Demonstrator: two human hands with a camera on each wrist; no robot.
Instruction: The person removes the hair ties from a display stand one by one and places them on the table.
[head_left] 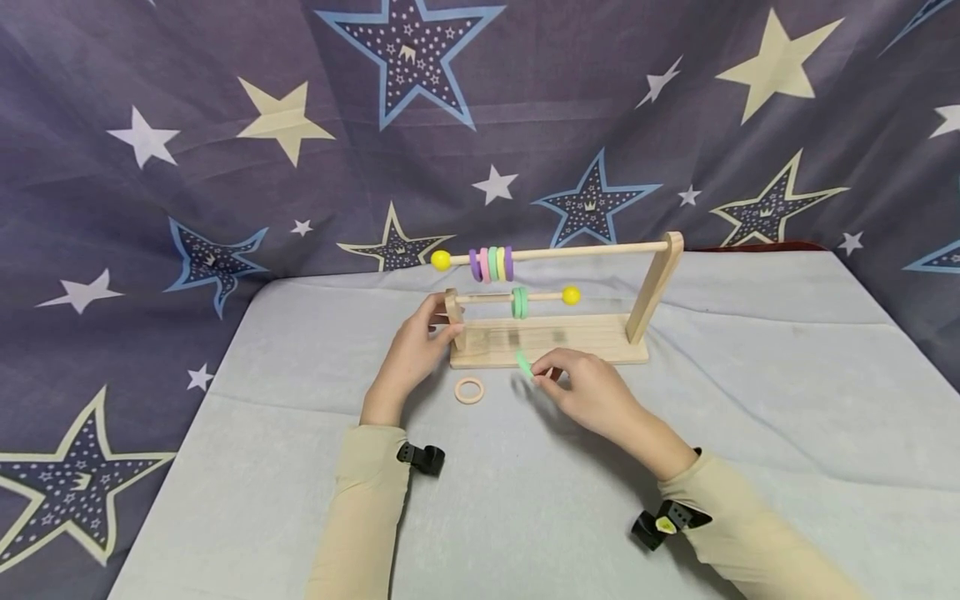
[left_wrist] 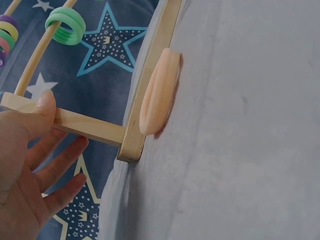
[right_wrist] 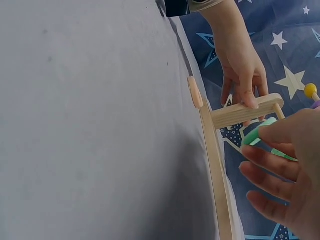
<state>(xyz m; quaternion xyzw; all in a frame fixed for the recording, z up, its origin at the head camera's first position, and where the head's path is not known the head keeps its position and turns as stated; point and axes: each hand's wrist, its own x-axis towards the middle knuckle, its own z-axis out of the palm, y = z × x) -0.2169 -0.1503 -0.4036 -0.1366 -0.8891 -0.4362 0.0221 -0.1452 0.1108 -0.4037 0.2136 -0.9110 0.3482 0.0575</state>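
Observation:
On the table stands a wooden ring rack [head_left: 585, 346] with a short post at the left, a tall one at the right and two rods. My left hand [head_left: 408, 357] holds the short post [left_wrist: 90, 125], thumb on one face and fingers behind it. Between thumb and fingertips, my right hand [head_left: 592, 393] pinches a light green ring [head_left: 523, 363] in front of the base. Two green rings [head_left: 520, 303] hang on the lower rod, which ends in a yellow ball [head_left: 572, 295]. A plain wooden ring [head_left: 469, 402] lies on the table before the rack.
The upper rod [head_left: 585, 251] carries several purple, pink, green and yellow rings [head_left: 492, 264] near another yellow ball [head_left: 441, 261]. A grey cloth [head_left: 750, 400] covers the table. Behind it hangs a star-patterned curtain [head_left: 585, 100].

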